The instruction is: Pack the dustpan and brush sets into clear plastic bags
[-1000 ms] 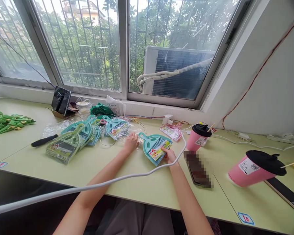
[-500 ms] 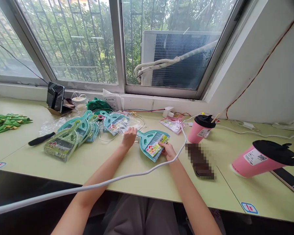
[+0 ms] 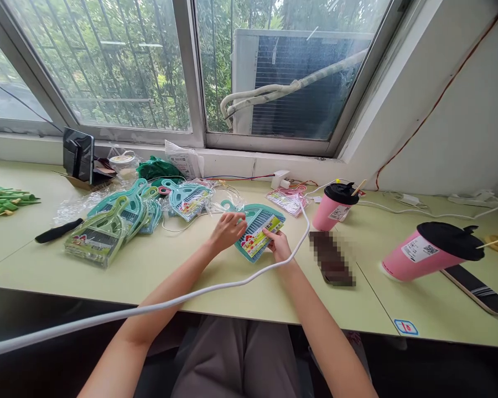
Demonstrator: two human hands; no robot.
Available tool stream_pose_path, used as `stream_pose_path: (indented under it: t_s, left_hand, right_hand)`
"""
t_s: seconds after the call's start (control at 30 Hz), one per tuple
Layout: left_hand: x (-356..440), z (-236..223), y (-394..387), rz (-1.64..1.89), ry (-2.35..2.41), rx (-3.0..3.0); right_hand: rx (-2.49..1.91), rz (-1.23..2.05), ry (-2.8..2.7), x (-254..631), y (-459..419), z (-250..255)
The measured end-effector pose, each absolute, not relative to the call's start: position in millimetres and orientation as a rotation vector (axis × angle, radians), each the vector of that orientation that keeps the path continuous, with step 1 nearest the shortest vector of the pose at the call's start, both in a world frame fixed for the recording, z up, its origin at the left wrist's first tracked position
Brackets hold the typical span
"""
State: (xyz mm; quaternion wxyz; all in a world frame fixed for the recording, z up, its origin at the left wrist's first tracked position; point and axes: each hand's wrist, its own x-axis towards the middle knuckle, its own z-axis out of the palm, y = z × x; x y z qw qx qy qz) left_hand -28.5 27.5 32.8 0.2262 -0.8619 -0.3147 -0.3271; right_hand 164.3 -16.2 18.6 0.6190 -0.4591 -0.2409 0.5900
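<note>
A small teal dustpan (image 3: 266,210) with a blue-bristled brush and a yellow-green label lies tilted in front of me, its handle pointing up and left. My right hand (image 3: 278,244) grips its lower right edge, thumb on the label. At the pan's left side is my left hand (image 3: 228,229), off the handle, fingers loosely bent and apart. Whether its fingertips touch the pan I cannot tell. To the left lie more dustpan sets: an olive-green one in clear wrap (image 3: 95,239), teal ones (image 3: 124,205) behind it, and a wrapped teal one (image 3: 187,198).
A white cable (image 3: 199,287) hangs across the view, in front of my forearms. Two pink cups (image 3: 331,213) with black lids and a blurred dark phone (image 3: 336,265) stand or lie at right. A black-handled tool (image 3: 58,230), green woven pieces (image 3: 8,200) and a propped tablet (image 3: 78,156) are left.
My left hand has let go of the dustpan's handle and moved right and down to the pan's left side. My right hand keeps its hold. The view has shifted slightly.
</note>
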Motion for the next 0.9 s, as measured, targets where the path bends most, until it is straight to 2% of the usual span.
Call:
stream_pose_path:
  t_s: [0.17,0.43,0.9]
  left_hand:
    - [-31,52,23,-1.218,-1.195,-2.229]
    - [-25,43,27,-1.294,-1.113,-2.571]
    - [-39,52,29,-0.932,-1.213,-2.329]
  right_hand:
    - [-0.945,1.317,-0.603,163,-17,21]
    - [-0.984,1.306,-0.533,162,-15,17]
    - [-1.02,1.4,-0.709,159,-22,23]
